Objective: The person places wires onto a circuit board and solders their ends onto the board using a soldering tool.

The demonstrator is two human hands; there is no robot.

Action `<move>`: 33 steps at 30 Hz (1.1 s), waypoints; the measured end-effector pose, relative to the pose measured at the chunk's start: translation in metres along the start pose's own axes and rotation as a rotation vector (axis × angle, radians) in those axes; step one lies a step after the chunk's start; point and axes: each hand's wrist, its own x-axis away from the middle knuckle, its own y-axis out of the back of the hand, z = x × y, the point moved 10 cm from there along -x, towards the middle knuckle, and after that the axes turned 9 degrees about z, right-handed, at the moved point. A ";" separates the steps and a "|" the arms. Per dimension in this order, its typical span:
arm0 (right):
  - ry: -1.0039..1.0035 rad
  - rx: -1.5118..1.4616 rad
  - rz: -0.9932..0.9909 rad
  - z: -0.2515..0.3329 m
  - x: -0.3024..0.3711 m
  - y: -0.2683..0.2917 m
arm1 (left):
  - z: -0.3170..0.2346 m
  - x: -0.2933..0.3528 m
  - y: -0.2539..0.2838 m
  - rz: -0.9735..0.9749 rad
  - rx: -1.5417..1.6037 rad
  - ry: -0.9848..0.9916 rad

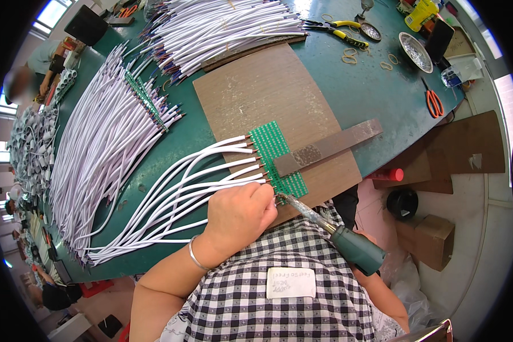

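Observation:
My left hand [239, 214] is closed in a pinch on the end of a white cable [182, 232], close to the lower left edge of a green perforated circuit board [268, 139]. Several more white cables [194, 157] run from that edge off to the left, their stripped brown ends at the board. Mostly hidden behind its green handle, my right hand [367, 234] grips a soldering iron [310, 215]. The iron's tip reaches the board's lower corner, right by my left fingertips. A flat metal bar [330, 147] lies across the board, which rests on a brown wooden panel [256, 85].
Bundles of white cables lie on the green table at left [102, 142] and at the back [228, 28]. Yellow-handled pliers [345, 34], a metal dish [415, 51] and orange-handled scissors [434, 102] sit at right. Another person [40, 62] works at the far left.

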 end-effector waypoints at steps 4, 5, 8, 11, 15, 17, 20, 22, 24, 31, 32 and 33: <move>-0.019 -0.045 -0.004 -0.007 0.004 -0.001 | 0.000 -0.001 0.001 -0.016 0.010 0.008; -0.036 -0.064 0.046 -0.010 0.005 -0.006 | 0.001 -0.002 -0.001 0.007 0.007 0.020; -0.074 -0.084 0.097 -0.017 0.008 -0.012 | 0.001 -0.002 -0.001 -0.002 0.016 0.022; -0.060 -0.056 0.078 -0.018 0.010 -0.011 | 0.001 -0.001 -0.001 -0.003 0.014 0.026; -0.059 -0.017 0.047 -0.021 0.012 -0.012 | 0.002 -0.001 0.002 -0.051 0.053 0.028; -0.025 -0.011 0.069 -0.021 0.012 -0.012 | 0.003 -0.001 0.001 -0.032 0.046 0.037; 0.006 0.016 0.086 -0.021 0.013 -0.012 | 0.003 -0.001 -0.001 -0.015 0.057 0.042; 0.001 0.039 0.080 -0.021 0.013 -0.011 | 0.002 -0.001 0.001 -0.033 0.037 0.029; -0.012 -0.030 0.084 -0.023 0.012 -0.011 | 0.001 -0.001 0.001 -0.029 0.019 0.022; 0.071 0.068 0.118 -0.011 0.009 -0.012 | 0.000 -0.002 0.002 -0.035 0.014 0.017; 0.013 -0.038 0.073 -0.016 0.009 -0.007 | 0.001 -0.002 0.000 -0.013 0.017 0.023; -0.043 -0.148 0.022 -0.021 0.011 -0.003 | 0.000 -0.001 0.002 -0.034 0.012 0.017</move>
